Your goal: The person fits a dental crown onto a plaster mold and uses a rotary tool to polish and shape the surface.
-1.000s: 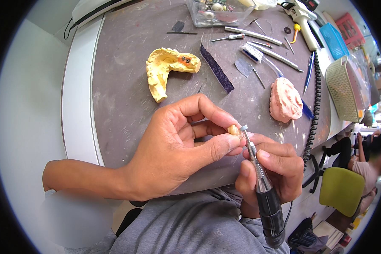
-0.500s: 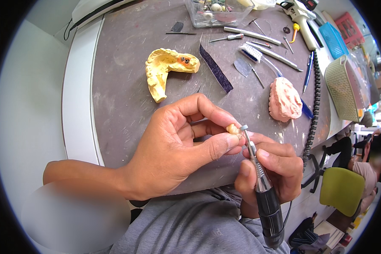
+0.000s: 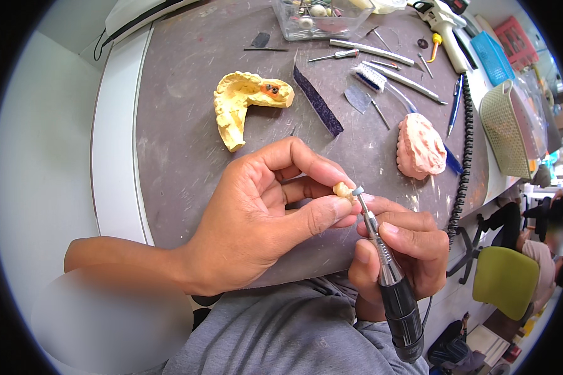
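Cream crownwork (image 3: 340,190) sits pinched in left hand (image 3: 254,212) (right hand (image 3: 415,245) grips rotary tool (image 3: 400,310)).

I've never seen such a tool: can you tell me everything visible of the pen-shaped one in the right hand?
The pen-shaped tool has a thick black rear body, a silvery, metal-looking ribbed front and a slim shank ending in a small grey-blue tip. It slants up and leftward, gripped by the right hand. Its tip is beside the tooth-coloured piece in the left hand; whether they touch is unclear.
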Demonstrator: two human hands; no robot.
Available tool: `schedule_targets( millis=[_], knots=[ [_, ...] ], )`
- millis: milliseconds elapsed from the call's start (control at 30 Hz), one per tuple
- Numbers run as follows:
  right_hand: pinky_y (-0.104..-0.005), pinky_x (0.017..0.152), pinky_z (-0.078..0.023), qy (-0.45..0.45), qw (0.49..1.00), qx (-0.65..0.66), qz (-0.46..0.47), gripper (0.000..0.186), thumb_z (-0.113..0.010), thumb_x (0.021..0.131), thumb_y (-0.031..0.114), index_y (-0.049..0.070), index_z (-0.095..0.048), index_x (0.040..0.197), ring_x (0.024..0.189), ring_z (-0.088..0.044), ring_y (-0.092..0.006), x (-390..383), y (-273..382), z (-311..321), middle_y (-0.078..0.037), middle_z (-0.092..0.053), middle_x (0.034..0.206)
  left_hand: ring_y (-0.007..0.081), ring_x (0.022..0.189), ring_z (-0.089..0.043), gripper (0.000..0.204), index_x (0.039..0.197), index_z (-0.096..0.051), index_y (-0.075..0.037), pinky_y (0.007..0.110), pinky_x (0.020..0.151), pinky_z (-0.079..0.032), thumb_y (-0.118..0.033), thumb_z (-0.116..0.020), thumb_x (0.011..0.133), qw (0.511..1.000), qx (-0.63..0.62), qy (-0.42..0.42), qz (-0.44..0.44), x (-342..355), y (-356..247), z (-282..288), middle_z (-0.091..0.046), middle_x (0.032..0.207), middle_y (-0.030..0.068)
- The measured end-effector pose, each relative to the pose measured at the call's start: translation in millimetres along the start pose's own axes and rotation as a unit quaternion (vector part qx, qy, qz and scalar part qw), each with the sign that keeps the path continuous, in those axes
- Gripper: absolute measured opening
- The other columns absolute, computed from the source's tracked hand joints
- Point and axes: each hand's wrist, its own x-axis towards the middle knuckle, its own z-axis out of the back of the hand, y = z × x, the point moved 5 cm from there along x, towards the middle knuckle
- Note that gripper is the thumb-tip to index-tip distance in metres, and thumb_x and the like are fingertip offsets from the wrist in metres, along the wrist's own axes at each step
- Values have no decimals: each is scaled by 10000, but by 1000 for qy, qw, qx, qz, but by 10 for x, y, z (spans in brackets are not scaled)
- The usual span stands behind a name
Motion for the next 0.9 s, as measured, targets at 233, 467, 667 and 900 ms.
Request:
schedule_targets(
  millis=[233, 467, 667, 900],
  knots=[
    [-427, 816, -613, -1, 1000, -2, -7, 374, -816, 741, -56, -4, -576, 1023, 936, -725, -341, -5, 1, -8, -194, -693, 879, 166, 1012, -643, 189, 1028, -529, -8, 312, 899, -586, 53, -650, 896, 1000, 20, 0, -2, -1, -3, 5, -577, 1107, 130],
    [-433, 823, -611, 0, 1000, -6, -13, 364, -813, 743, -56, 1, -582, 1019, 931, -727, -338, 6, 16, -16, -188, -698, 875, 162, 1007, -643, 185, 1023, -524, -10, 307, 890, -583, 50, -649, 899, 1000, 25, 4, -7, 1, -3, 10, -581, 1086, 128],
    [-426, 817, -613, 1, 1000, -4, -12, 358, -809, 748, -56, 1, -581, 1018, 928, -729, -333, 3, 8, -14, -186, -699, 879, 160, 999, -644, 179, 1008, -520, -12, 307, 891, -582, 48, -649, 899, 1000, 27, 7, -8, 9, -6, 10, -580, 1083, 125],
    [-416, 811, -615, -3, 1000, -25, -7, 350, -803, 756, -58, -4, -577, 1017, 924, -729, -329, 17, 26, -31, -194, -696, 880, 156, 997, -643, 179, 1004, -520, -11, 304, 890, -581, 51, -650, 898, 1000, 27, 6, -7, 8, -14, 1, -577, 1080, 120]
  ],
)
